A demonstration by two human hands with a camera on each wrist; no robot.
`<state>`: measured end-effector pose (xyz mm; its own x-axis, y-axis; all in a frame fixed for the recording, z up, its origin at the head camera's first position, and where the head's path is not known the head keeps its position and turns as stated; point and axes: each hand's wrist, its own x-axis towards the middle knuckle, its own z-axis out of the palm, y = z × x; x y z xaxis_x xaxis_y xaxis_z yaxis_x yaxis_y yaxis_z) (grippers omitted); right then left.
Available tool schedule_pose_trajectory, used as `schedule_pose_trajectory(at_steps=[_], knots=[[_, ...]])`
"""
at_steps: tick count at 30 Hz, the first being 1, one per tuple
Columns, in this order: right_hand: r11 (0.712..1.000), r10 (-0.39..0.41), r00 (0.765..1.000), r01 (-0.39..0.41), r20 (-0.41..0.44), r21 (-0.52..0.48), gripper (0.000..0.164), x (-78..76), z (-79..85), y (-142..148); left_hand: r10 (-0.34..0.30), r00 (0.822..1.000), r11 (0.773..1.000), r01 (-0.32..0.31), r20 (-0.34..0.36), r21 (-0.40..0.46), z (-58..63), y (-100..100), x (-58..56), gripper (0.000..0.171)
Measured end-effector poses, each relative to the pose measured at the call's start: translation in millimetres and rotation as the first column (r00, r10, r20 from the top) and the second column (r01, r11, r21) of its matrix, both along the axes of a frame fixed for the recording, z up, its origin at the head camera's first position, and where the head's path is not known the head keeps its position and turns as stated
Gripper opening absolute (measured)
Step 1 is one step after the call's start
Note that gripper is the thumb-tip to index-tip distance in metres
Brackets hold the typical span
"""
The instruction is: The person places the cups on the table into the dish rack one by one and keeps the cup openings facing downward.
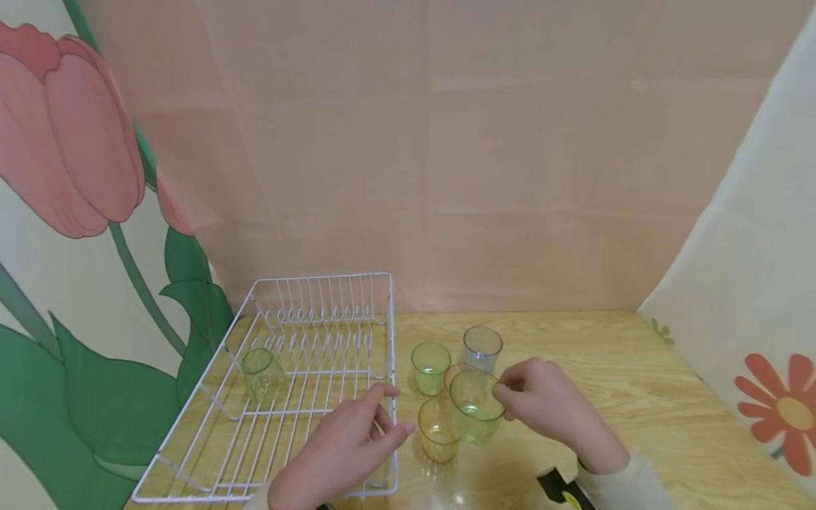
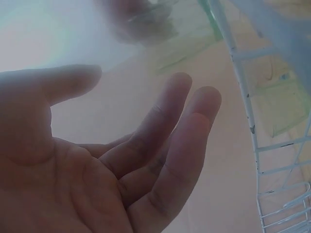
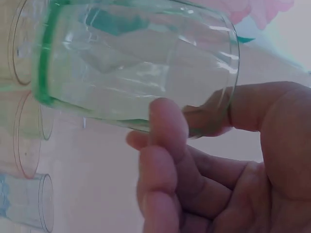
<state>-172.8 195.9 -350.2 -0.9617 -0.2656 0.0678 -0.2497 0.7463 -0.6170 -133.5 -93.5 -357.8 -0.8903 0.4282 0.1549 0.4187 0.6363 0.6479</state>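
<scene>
My right hand pinches a clear green drinking glass at its rim between thumb and fingers. In the right wrist view this glass lies sideways across the picture, its thick green base to the left. My left hand is held over the right side of a white wire dish rack, palm turned toward the glasses, fingers loosely bent and holding nothing. Between the hands is a yellow glass. Behind it stand a smaller green glass and a bluish glass; a reddish-rimmed glass is mostly hidden.
Another green glass is in the rack's left part. The rack stands at the left of a wood-grain table. A plain pinkish cloth hangs behind, with flower-printed cloths at both sides.
</scene>
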Motion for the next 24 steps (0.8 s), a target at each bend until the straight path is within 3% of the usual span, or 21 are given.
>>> schedule_pose_trajectory(at_steps=[6,12,20,24], knots=[[0.997,-0.004,1.0,0.002,-0.018,-0.071,0.017,2.2,-0.3,-7,-0.011,1.0,1.0,0.012,-0.003,0.019,-1.6,2,0.3,0.054],[0.991,-0.031,0.997,0.021,-0.076,-0.136,0.016,8.2,2.2,-17,-0.072,0.997,0.995,0.073,-0.023,0.067,-1.2,8,0.7,0.053],[0.983,-0.07,0.984,0.041,-0.161,-0.177,0.012,16.4,-0.7,-33,-0.073,0.992,0.995,0.065,0.101,0.076,-0.7,16,2.1,0.066],[0.98,-0.076,0.98,0.038,-0.186,-0.197,0.011,17.9,-1.1,-37,-0.088,0.995,0.992,0.083,0.056,0.091,-3.1,18,0.5,0.063]])
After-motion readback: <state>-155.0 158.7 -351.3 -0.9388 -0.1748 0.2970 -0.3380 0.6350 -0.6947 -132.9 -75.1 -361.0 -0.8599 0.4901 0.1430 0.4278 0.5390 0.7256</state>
